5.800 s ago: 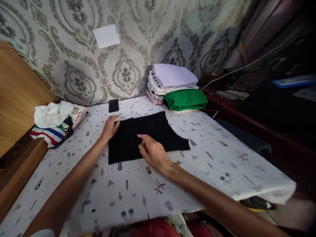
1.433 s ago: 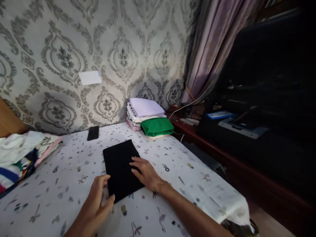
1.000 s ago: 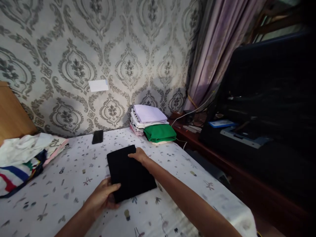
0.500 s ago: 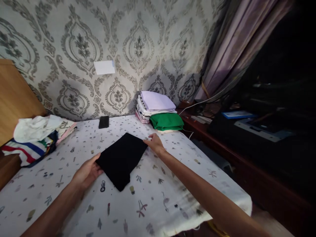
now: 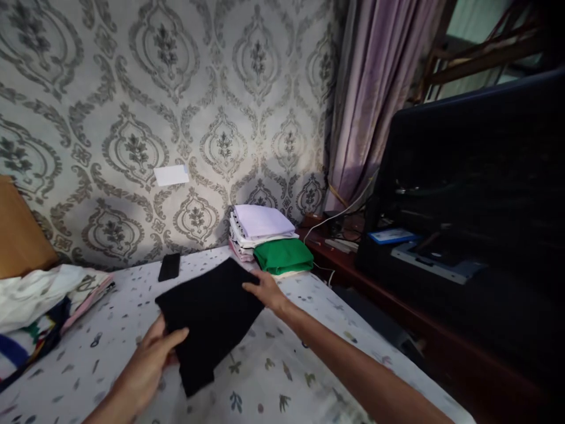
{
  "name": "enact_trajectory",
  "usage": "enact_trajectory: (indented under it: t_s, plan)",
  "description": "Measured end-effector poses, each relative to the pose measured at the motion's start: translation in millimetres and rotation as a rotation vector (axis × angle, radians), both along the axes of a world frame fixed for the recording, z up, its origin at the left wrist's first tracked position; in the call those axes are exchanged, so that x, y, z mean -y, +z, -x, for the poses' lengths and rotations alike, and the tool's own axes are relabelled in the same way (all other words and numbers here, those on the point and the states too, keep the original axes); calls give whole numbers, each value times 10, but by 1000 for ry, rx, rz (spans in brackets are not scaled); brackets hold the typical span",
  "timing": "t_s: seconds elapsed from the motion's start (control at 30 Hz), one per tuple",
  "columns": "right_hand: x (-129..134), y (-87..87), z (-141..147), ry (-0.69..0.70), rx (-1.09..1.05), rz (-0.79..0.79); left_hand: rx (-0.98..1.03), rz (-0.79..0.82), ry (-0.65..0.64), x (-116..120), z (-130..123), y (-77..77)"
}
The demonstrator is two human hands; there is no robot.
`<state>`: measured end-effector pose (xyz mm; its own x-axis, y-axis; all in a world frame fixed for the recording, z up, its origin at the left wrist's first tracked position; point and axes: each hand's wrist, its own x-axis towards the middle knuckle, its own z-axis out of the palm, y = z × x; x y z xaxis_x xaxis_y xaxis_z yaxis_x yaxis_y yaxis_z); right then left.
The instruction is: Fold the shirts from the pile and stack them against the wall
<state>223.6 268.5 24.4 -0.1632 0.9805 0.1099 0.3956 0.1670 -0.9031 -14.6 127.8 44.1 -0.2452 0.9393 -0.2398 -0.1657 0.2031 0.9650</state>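
A folded black cloth [image 5: 212, 312] is held between both hands above the white patterned sheet. My left hand [image 5: 154, 359] grips its left edge, the thumb on top and the fingers mostly hidden underneath. At the cloth's upper right edge, my right hand [image 5: 267, 291] pinches it between thumb and fingers. Just beyond the right hand sits a folded green cloth [image 5: 283, 256], beside a stack topped by a lilac folded cloth [image 5: 263, 221].
A black phone [image 5: 169, 267] lies near the wall. Piled clothes [image 5: 39, 300] are at the left on the patterned sheet [image 5: 247, 383]. On the right stand a dark red ledge [image 5: 348, 259] with cables and a large black screen [image 5: 459, 176].
The view has tilted up and turned right. Both hands now grip the black cloth more firmly, with the left thumb over its top, and it appears lifted off the sheet.
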Motion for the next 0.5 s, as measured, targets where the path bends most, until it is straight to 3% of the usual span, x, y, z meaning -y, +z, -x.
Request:
enact_trajectory:
  t_s: [0.07, 0.13, 0.2, 0.3, 0.4, 0.5]
  plan:
    - [-126, 201, -320, -56, -172, -181, -34, -119, -27, -324, -165, 319]
    - [-338, 467, -650, -131, -262, -332, -24, -278, -139, -750, -389, 640]
    - [-622, 762, -949, -245, -237, -465, -18, -429, -217, -1247, -639, 929]
    - [-1119, 1145, -1286, -419, -98, -596, -50, -547, -200, -2023, -987, 1253]
    - [-1588, 1306, -1447, -562, 125, -538, -159, -557, -191, -2686, -1250, 1364]
    - [-1945, 1216, -1372, -666, 337, -390, -258, -499, -236, -3133, -1422, 1222]
